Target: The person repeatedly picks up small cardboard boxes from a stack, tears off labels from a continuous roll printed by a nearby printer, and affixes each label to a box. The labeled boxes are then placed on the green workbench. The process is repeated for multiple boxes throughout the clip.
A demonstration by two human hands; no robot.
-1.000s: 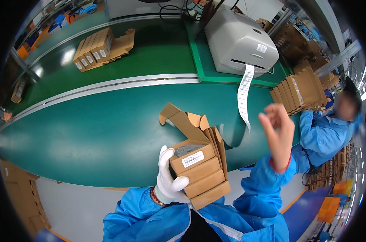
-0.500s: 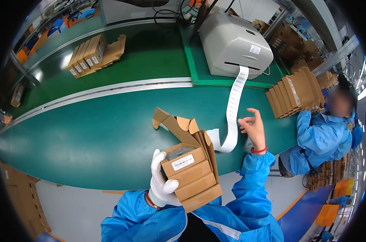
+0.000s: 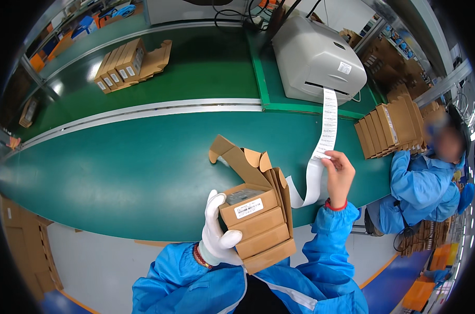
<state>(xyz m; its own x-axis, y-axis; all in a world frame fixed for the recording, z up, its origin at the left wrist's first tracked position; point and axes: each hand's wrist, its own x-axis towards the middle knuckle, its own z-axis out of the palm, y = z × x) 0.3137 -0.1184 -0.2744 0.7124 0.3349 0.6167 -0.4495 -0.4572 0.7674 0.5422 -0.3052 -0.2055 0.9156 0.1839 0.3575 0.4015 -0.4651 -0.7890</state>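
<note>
Both busy: left hand [image 3: 216, 230] (gloved) clasps boxes [image 3: 255, 225], right hand [image 3: 339, 175] pinches label strip [image 3: 321, 152].

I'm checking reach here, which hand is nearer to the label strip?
Right. The right hand pinches the label strip below the printer; the gloved left hand is apart from it, holding the stack of boxes.

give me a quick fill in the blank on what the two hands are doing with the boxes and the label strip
1. The left hand, in a ______ glove, holds a stack of brown boxes.
2. The bare right hand pinches the label strip that hangs from the grey ______.
3. The top box's flaps stand ______.
4. The conveyor belt is ______ in colour.

Missing words: white; printer; open; green
</note>
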